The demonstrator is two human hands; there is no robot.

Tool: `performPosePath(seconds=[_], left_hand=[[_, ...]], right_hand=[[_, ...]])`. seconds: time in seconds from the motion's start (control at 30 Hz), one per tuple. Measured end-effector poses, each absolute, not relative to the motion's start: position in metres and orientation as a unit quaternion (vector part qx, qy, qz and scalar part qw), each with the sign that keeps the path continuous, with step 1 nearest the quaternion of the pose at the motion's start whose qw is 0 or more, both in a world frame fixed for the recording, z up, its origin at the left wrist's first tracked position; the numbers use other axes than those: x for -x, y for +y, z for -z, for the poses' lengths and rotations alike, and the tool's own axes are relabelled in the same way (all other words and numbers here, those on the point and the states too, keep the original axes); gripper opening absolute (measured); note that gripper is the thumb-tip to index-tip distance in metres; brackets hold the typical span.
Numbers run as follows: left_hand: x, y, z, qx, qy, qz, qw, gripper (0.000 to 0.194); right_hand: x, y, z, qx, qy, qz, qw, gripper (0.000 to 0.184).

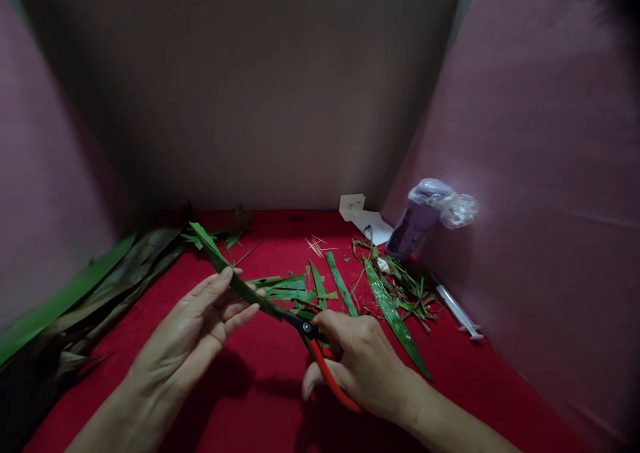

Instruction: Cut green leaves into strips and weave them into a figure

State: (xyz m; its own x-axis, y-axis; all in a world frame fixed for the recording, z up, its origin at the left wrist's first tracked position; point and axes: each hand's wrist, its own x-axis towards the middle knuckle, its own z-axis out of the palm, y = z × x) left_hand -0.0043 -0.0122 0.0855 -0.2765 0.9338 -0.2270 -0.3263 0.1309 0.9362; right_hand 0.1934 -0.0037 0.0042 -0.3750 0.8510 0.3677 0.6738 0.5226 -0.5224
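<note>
My left hand (200,326) pinches a long green leaf strip (215,253), which slants from upper left down toward the middle. In my right hand (365,360) are scissors (330,376) with red handles and dark blades. The blades meet the lower right end of the strip; whether they are apart there I cannot tell. Under and behind the hands lie cut green leaf pieces (287,286) on the red cloth. A wet-looking leaf blade (393,313) rests to the right of my right hand.
Large leaves, green and brown (110,300), line the left side. At the right stand a purple bottle (415,223) wrapped in clear plastic, a heap of stems (405,283) and a syringe (457,310). Toothpicks (317,245) and white papers (373,226) lie toward the back wall.
</note>
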Motion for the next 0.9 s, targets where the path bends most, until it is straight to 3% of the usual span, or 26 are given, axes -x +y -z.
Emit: performPosePath(seconds=[0.4, 0.9], left_hand=[[0.003, -0.013, -0.086, -0.282, 0.54, -0.593, 0.527, 0.011], [0.002, -0.013, -0.089, -0.251, 0.543, -0.59, 0.542, 0.013]], right_hand=[[-0.196, -0.002, 0.007, 0.448, -0.826, -0.137, 0.313, 0.033], [-0.192, -0.002, 0.005, 0.451, -0.822, -0.112, 0.33, 0.042]])
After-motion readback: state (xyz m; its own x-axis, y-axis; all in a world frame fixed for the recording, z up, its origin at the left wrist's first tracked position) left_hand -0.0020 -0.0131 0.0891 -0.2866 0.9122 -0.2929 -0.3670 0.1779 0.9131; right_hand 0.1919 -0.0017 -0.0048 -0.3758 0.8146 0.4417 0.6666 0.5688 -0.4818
